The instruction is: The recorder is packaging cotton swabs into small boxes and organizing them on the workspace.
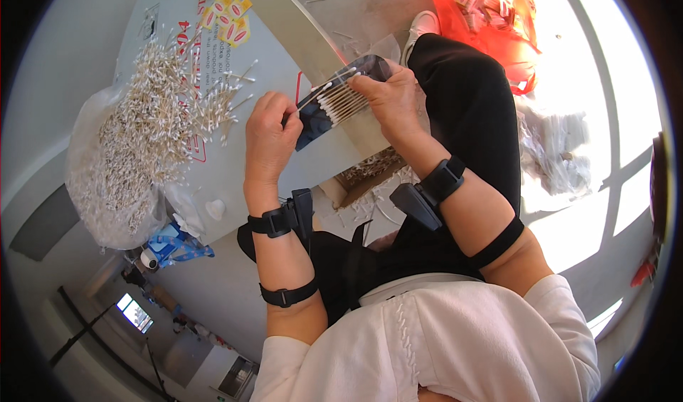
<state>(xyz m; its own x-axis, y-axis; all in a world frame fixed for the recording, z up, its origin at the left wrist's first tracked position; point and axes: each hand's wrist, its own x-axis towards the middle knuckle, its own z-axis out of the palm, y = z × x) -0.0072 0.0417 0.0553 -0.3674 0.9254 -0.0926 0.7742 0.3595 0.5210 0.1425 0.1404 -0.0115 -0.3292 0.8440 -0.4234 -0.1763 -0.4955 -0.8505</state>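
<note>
Right hand: I see its grip closed on a dark pouch of cotton swabs.
Left hand: grip pinches the pouch's left end, perhaps one swab.
Risk: tilting may spill swabs off the counter.

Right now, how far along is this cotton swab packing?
Done so far: a bundle of swabs already lies in the dark pouch. In hand: the right hand holds the pouch open while the left hand pinches its near end. Left: a big heap of loose swabs on the table, so most of the work appears to remain.
</note>
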